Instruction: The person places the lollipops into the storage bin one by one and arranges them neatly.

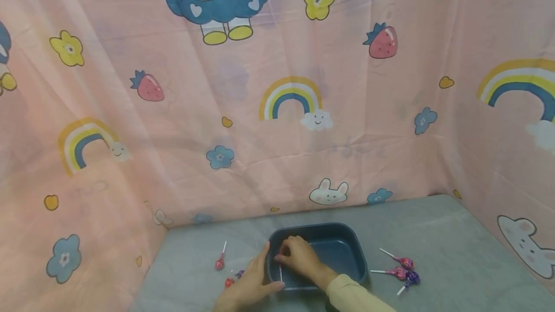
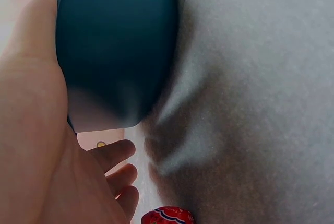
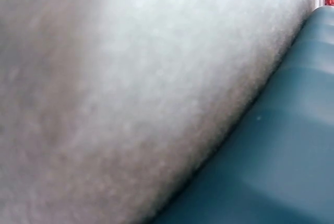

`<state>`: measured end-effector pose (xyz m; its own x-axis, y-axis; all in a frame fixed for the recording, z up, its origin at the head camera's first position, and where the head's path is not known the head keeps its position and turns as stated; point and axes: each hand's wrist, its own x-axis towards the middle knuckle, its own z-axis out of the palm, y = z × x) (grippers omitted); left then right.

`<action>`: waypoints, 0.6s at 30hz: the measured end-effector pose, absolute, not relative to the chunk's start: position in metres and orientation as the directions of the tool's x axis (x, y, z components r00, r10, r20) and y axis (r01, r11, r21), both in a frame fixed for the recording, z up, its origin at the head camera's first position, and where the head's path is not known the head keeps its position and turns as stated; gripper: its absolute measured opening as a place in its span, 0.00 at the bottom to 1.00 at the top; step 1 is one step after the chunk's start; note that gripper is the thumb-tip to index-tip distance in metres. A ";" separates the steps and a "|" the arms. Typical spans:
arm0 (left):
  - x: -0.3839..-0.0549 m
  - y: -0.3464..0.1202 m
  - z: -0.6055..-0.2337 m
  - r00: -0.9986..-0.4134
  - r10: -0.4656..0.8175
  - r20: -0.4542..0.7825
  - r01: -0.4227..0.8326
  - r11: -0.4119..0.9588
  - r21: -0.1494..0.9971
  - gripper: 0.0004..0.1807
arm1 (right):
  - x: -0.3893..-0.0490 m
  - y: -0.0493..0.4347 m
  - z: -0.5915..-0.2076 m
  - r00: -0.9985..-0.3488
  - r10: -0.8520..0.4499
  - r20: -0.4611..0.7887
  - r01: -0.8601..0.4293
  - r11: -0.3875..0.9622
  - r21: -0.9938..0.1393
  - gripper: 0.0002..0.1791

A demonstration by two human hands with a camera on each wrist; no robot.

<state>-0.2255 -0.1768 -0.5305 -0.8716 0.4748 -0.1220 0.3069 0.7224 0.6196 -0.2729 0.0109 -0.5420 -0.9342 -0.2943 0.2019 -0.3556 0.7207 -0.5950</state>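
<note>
In the head view, a dark blue rectangular box [image 1: 342, 254] with rounded corners sits on the table. My right hand [image 1: 303, 259] reaches down into its left end, thumb and fingertips pinching a lollipop [image 1: 281, 272]; the white stick points toward me and the candy end is mostly covered by the fingers. My left hand [image 1: 251, 283] rests against the box's left end, thumb along the near corner and fingers up the side. The left wrist view shows those fingers [image 2: 121, 152] loosely extended beside the box wall. My right hand does not appear in the right wrist view, only box and cloth.
Left of the box lie a pink lollipop [image 1: 219, 264] and, partly behind my left hand, a red one [image 1: 229, 282] with a purple wrapper [image 1: 240, 273]. Several lollipops [image 1: 405, 263] lie to the right. A grey cloth [image 1: 433, 235] covers the table; a printed pink curtain [image 1: 260, 177] hangs behind.
</note>
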 end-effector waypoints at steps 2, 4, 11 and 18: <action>-0.226 -0.177 -0.530 -0.872 0.472 -0.127 0.302 0.725 0.619 0.56 | -0.273 0.011 -0.543 -0.935 -0.290 0.205 -0.355 0.722 -0.594 0.12; -0.226 -0.177 -0.530 -0.872 0.471 -0.133 0.297 0.726 0.621 0.56 | -0.274 0.011 -0.543 -0.936 -0.288 0.203 -0.351 0.720 -0.599 0.12; -0.228 -0.178 -0.535 -0.880 0.448 -0.160 0.257 0.731 0.632 0.56 | -0.275 0.013 -0.547 -0.935 -0.289 0.205 -0.353 0.718 -0.600 0.12; -0.228 -0.178 -0.533 -0.875 0.457 -0.158 0.265 0.726 0.635 0.56 | -0.275 0.015 -0.548 -0.933 -0.286 0.217 -0.359 0.712 -0.604 0.13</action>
<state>-0.2278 -0.1783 -0.5331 -0.8752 0.4574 -0.1575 0.2648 0.7255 0.6352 -0.2754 0.0148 -0.5476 -0.9333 -0.2864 0.2165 -0.3585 0.7116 -0.6042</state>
